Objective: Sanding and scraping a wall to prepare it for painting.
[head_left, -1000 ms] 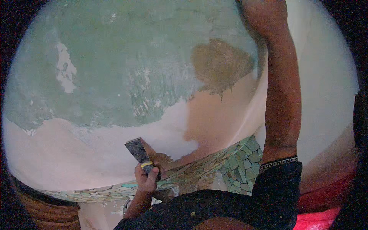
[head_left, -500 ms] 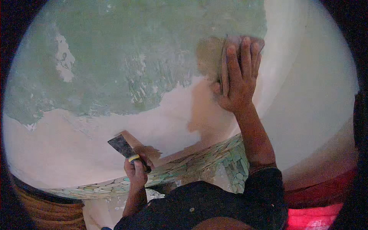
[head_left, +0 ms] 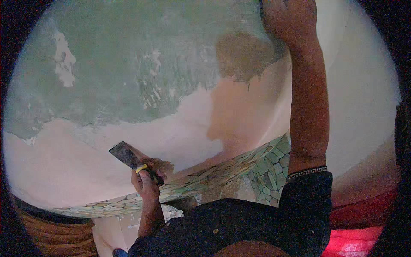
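My left hand (head_left: 145, 183) is closed around the dark handle of a putty knife (head_left: 125, 155). Its flat grey blade points up and to the left, in front of the wall, and a yellow band marks the handle. High on the wall my right hand (head_left: 293, 19) is stretched up, cut off by the top edge of the view. Its fingers are out of the picture, as is whatever lies beneath them. The wall (head_left: 107, 77) is green above, with rough pale patches, and whitish plaster (head_left: 98, 167) covers its lower part.
A strip of greenish stone-pattern tile (head_left: 265, 180) runs along the wall's foot. At the right the surface bends into a pale side wall (head_left: 364, 98). Bright red material (head_left: 355, 242) lies at lower right, brown folded material (head_left: 60, 235) at lower left.
My right hand has moved up from the wall's middle right, where its fingers lay spread over a flat brownish pad. The left hand with the putty knife has shifted slightly left and up.
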Tool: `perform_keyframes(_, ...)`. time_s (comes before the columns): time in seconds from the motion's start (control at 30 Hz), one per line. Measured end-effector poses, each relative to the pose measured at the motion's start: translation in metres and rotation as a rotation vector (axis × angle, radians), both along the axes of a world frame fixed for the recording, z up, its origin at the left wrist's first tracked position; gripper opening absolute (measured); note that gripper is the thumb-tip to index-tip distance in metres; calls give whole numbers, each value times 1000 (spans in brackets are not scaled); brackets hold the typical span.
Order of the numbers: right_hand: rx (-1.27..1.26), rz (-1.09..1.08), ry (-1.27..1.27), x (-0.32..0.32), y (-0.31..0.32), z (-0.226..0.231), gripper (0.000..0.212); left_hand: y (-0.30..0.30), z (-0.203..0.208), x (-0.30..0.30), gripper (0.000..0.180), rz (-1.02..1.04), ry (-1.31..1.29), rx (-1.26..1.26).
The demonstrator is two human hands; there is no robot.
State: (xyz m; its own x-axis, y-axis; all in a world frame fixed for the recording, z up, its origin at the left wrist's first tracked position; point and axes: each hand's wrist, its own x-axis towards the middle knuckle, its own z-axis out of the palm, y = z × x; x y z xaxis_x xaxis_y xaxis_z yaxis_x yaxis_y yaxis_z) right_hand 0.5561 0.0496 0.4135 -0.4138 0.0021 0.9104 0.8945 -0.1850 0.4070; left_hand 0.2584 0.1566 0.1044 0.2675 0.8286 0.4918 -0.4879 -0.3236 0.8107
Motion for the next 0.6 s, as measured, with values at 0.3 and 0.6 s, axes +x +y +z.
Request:
perform_keyframes(0.3,-137,-40,146,17,9,-155,55,7,-4,-7,41,-29,5,58)
perform_keyframes(0.6,-117,-21,117,34,10,-111,60,2,2,-4,52,-58,-2,-5)
